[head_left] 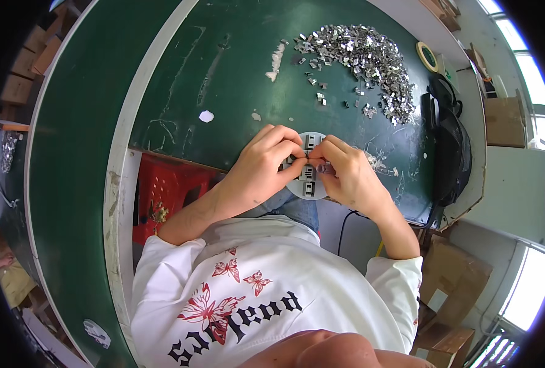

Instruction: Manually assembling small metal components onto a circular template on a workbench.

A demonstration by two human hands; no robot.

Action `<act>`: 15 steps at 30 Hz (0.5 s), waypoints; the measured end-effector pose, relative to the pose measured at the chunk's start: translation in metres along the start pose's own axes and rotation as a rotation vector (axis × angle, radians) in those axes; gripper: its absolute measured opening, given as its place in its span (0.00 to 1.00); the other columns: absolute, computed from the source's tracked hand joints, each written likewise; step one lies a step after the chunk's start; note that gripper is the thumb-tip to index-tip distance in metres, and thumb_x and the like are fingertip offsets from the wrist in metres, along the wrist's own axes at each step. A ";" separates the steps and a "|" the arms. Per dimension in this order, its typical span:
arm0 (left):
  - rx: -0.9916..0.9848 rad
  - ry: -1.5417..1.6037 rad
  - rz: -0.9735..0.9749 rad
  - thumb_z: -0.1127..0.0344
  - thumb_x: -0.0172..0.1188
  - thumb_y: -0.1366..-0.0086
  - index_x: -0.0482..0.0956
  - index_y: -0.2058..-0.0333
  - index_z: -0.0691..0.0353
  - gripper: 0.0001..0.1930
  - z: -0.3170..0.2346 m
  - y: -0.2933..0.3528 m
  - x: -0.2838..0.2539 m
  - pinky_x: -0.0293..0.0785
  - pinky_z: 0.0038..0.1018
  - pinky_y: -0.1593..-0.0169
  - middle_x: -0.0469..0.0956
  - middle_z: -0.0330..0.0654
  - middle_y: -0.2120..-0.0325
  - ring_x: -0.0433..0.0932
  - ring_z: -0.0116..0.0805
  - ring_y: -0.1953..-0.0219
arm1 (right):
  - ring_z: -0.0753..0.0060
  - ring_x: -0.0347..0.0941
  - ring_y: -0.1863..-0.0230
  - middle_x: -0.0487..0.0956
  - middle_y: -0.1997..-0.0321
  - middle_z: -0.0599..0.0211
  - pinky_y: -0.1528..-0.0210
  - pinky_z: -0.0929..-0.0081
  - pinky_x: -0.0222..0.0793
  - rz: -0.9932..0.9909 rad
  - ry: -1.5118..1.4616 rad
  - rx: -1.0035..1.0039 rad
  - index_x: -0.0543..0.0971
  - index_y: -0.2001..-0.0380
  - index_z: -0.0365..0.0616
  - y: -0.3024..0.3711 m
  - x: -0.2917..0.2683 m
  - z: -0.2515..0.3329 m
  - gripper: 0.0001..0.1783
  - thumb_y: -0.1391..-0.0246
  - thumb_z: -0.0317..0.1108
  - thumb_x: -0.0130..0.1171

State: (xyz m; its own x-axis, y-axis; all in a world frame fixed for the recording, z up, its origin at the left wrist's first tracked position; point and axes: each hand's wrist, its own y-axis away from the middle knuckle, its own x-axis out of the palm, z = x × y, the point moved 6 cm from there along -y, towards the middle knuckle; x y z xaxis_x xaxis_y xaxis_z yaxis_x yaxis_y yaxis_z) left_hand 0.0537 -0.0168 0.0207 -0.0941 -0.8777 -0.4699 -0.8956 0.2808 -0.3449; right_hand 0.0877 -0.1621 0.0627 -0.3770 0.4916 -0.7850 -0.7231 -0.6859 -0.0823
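Centrally | round disc [322,189]: landmark | block row [309,173]: on disc, long axis near-to-far | left hand [266,161], right hand [348,173]: fingertips converge over disc's middle, equally near (grip closed or holding: cannot tell) | metal pieces [370,55]: beyond disc, rightward

Round disc [320,192]: smooth. Small parts heap [376,58], far right: shiny metal. Worktop [238,86]: scuffed, smooth. Stool [168,178], left: glossy plastic.
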 end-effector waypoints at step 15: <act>0.114 -0.193 0.165 0.43 0.75 0.54 0.54 0.35 0.70 0.57 -0.012 -0.006 0.006 0.44 0.52 0.28 0.57 0.54 0.35 0.52 0.54 0.30 | 0.79 0.43 0.90 0.55 0.92 0.72 0.86 0.77 0.45 -0.552 -1.213 -0.141 0.56 0.89 0.49 -0.008 -0.012 0.012 0.30 0.28 0.42 0.34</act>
State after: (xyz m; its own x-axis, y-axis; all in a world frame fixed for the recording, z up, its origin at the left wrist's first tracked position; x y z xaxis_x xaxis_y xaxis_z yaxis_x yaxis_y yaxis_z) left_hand 0.0537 -0.0288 0.0295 -0.1401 -0.7292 -0.6698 -0.8192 0.4654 -0.3352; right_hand 0.0911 -0.1561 0.0800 -0.3819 0.8320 0.4023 -0.9084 -0.2579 -0.3291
